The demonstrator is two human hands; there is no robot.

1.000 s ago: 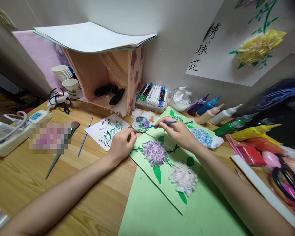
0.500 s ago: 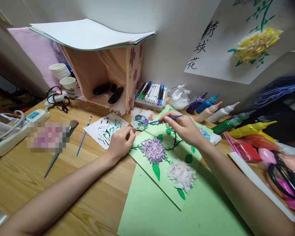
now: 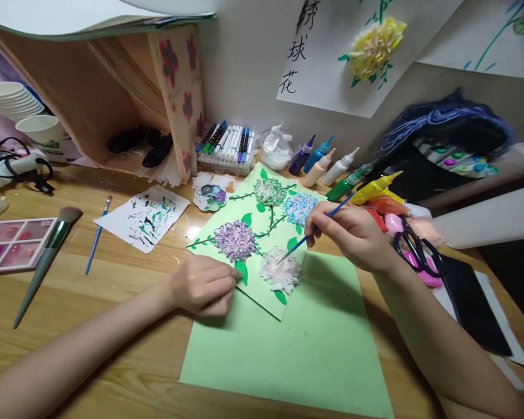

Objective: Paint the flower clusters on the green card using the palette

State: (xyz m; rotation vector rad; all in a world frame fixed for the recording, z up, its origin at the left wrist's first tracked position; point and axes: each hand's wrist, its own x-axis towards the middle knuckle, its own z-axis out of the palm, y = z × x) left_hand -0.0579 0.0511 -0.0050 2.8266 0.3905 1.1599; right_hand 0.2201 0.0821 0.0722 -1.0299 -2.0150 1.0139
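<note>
My right hand pinches a thin blue paintbrush, its tip at the pale pinkish-white paper flower on a light green card. Beside the card's lower left edge rests my left hand, fingers curled in, index fingertip against a painted green leaf. Nothing shows in that hand. The card also bears a purple flower, a green-and-white one and a blue-and-white one, partly behind my right hand, joined by dark painted stems. Beyond it lies a small paint palette with smeared colours.
A larger green sheet lies under the card. To the left are paint-smeared paper, another blue brush and a big makeup brush. Markers, paint bottles and black-handled scissors stand or lie behind and right.
My right hand has brought the brush from the palette to the pale flower. My left hand has shifted down along the card's edge to the leaf. The view has turned right.
</note>
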